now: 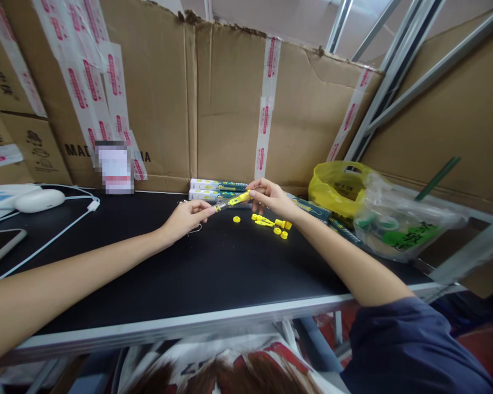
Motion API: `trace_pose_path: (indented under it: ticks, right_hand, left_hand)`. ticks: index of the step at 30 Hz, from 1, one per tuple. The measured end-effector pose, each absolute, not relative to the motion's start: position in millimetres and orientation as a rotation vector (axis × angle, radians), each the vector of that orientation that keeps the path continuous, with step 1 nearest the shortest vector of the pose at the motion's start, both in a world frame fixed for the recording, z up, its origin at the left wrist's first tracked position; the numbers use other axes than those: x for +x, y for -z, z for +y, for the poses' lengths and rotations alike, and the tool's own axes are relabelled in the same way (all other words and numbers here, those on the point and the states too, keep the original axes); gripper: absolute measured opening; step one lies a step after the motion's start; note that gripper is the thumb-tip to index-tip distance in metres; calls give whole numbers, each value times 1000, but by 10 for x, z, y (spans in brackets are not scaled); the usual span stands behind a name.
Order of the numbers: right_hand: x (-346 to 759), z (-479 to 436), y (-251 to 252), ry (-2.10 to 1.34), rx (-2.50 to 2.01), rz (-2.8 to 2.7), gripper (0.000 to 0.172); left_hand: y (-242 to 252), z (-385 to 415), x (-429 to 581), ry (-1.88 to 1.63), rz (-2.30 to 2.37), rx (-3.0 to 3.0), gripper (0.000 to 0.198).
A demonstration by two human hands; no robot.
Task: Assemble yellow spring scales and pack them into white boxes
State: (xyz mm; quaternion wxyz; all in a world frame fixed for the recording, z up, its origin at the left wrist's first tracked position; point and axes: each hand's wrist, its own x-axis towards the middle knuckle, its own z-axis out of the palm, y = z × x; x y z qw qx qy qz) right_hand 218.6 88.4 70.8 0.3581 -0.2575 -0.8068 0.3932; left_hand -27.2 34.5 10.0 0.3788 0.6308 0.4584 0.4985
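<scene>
The yellow tester pen point(232, 202) is up off the black table point(148, 273), long axis running left-right, tilted a bit so its right end sits higher. Left hand point(185, 218) pinches the lower left tip, right hand point(271, 197) has fingers closed on the upper right end. Both arms are stretched far forward. Loose yellow parts point(271, 223) lie just below, with boxed pens point(217, 189) behind them against the cardboard wall point(230, 98).
</scene>
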Motion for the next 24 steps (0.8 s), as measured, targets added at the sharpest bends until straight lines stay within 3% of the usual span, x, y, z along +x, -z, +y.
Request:
trace_pose_path:
  ticks: [6, 11, 14, 19, 24]
  right_hand:
    - [2287, 903, -831, -938, -785, -2040, 31]
    - [2512, 1005, -940, -326, -974, -2505, 7]
    - [2541, 967, -951, -174, -1056, -2677, 2]
    - [2437, 842, -935, -680, -872, -2559, 35]
    - [2324, 825, -865, -1021, -642, -2335, 34]
  left_hand:
    - [-88, 355, -290, -1296, 1167, 1581, 39]
    - [-107, 337, -286, -1296, 1175, 1576, 39]
    - [-110, 328, -282, -1283, 1176, 1561, 39]
    - [-106, 324, -283, -1272, 1177, 1548, 38]
    - [-92, 328, -295, -1262, 1176, 1528, 35]
